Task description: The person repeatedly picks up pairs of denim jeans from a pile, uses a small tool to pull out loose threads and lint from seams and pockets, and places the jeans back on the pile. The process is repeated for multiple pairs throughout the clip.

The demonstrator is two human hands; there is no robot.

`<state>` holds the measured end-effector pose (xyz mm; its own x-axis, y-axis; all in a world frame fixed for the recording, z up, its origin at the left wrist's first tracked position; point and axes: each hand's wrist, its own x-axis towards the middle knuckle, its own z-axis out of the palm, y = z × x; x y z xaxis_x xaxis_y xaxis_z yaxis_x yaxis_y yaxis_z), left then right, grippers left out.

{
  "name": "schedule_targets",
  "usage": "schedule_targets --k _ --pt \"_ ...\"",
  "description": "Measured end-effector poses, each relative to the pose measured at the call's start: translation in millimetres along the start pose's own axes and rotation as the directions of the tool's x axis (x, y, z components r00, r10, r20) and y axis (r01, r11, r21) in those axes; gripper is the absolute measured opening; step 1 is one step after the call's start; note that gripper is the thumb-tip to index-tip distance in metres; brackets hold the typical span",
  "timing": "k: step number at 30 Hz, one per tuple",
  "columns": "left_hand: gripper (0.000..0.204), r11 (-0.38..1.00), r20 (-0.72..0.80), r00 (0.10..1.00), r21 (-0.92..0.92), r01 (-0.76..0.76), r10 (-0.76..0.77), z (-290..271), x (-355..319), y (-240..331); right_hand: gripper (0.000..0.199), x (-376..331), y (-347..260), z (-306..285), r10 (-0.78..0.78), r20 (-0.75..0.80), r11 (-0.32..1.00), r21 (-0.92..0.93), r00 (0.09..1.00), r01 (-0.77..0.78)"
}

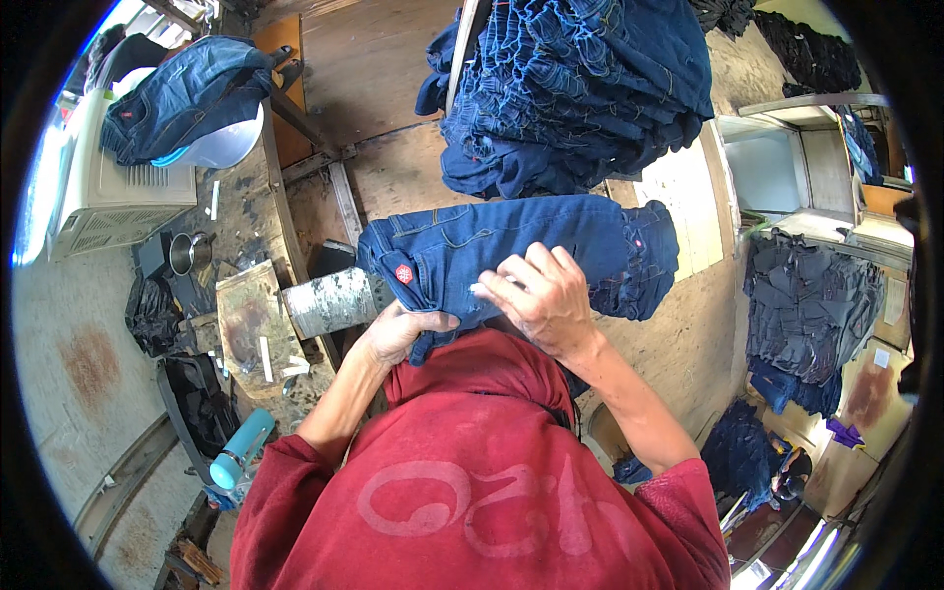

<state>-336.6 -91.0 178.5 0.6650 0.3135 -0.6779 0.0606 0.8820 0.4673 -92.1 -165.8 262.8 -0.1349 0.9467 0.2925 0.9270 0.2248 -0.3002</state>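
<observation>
Two hands hold one pair of dark blue denim jeans [511,251]. Left hand [398,334] grips underneath; right hand [541,295] pinches on top. Many jeans [580,88] sit stacked beyond the hands, so plenty looks left.

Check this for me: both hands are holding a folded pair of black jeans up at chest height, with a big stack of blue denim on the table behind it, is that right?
Not quite: the jeans are dark blue, not black, as the head view shows. The left hand and right hand do hold them at chest height, and the big stack of blue denim does lie on the table behind.
</observation>
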Motion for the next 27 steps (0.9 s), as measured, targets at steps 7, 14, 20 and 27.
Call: schedule_targets --k 7,14,20,27 --pt "0.039 1.0 -0.015 1.0 -0.013 -0.002 0.001 8.8 -3.3 6.3 0.015 6.2 -5.3 -1.2 -0.037 0.046 0.998 -0.045 0.998 0.039" --pt "0.043 1.0 0.001 1.0 0.006 -0.023 0.023 5.6 -1.2 3.0 0.017 10.1 -3.5 -2.2 -0.03 0.054 0.999 -0.04 0.998 0.032" --pt "0.048 0.999 -0.012 0.999 0.013 -0.032 0.032 0.1 2.2 -2.4 0.016 11.0 1.9 -0.2 -0.097 0.051 0.995 -0.033 0.994 0.099" --pt "0.045 0.997 -0.099 0.992 -0.025 -0.076 0.073 7.5 2.3 -2.8 0.016 8.1 24.4 0.7 -0.081 0.05 0.994 0.077 0.995 0.077"
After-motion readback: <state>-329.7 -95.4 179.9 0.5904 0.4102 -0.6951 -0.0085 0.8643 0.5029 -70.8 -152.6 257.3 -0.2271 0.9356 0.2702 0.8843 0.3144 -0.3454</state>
